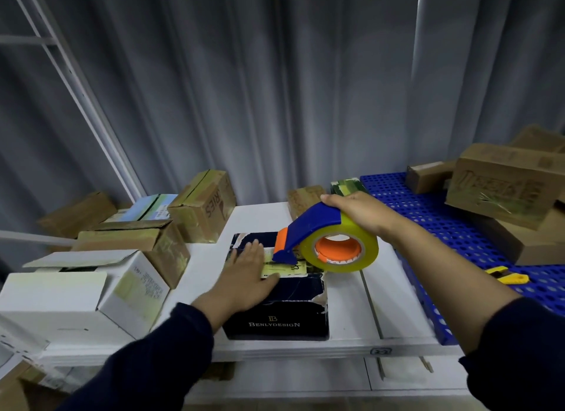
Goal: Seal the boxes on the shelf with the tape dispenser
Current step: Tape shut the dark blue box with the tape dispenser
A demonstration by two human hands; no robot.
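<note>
A dark navy box [284, 315] with gold lettering lies on the white shelf [345, 312] in the middle. My left hand [247, 273] presses flat on its top, fingers straight, over a strip of yellowish tape. My right hand [357, 211] grips the blue and orange tape dispenser [321, 242] from above. The dispenser carries a yellow tape roll, and its blade end touches the box top just right of my left fingers.
Several cardboard boxes [201, 205] and white boxes [76, 297] crowd the shelf's left and back. A blue perforated panel [458, 227] on the right bears brown boxes [501, 187] and a yellow cutter [507, 276]. Grey curtain hangs behind.
</note>
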